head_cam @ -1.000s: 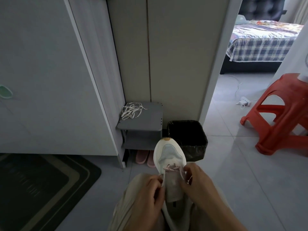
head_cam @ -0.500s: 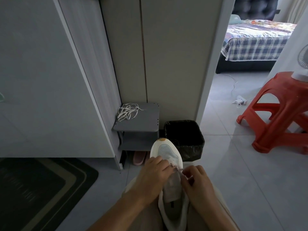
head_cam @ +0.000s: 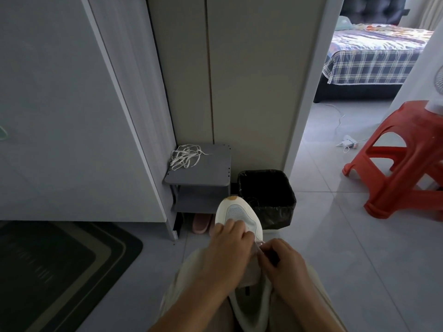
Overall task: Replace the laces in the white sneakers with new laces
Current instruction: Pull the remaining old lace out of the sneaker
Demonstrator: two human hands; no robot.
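A white sneaker [head_cam: 236, 214] with a pale blue mesh toe lies on my lap, toe pointing away from me. My left hand [head_cam: 227, 255] rests over the front of its lacing area, fingers curled on the shoe near the lowest eyelets. My right hand [head_cam: 285, 264] pinches a thin pale pink lace [head_cam: 259, 245] at the shoe's right side. Most of the tongue and eyelets are hidden under my hands. A loose bundle of white laces [head_cam: 185, 155] lies on the small grey shelf [head_cam: 208, 173] ahead.
A black lined bin [head_cam: 268, 188] stands just beyond the sneaker's toe. Pink slippers [head_cam: 201, 222] sit under the shelf. A red plastic stool [head_cam: 405, 164] is at the right, a dark mat [head_cam: 60, 271] at the left, and a bed [head_cam: 374, 56] shows through the doorway.
My left hand has moved forward from the shoe's left side onto the front of the lacing area. My right hand stays at the right side, pinching the lace.
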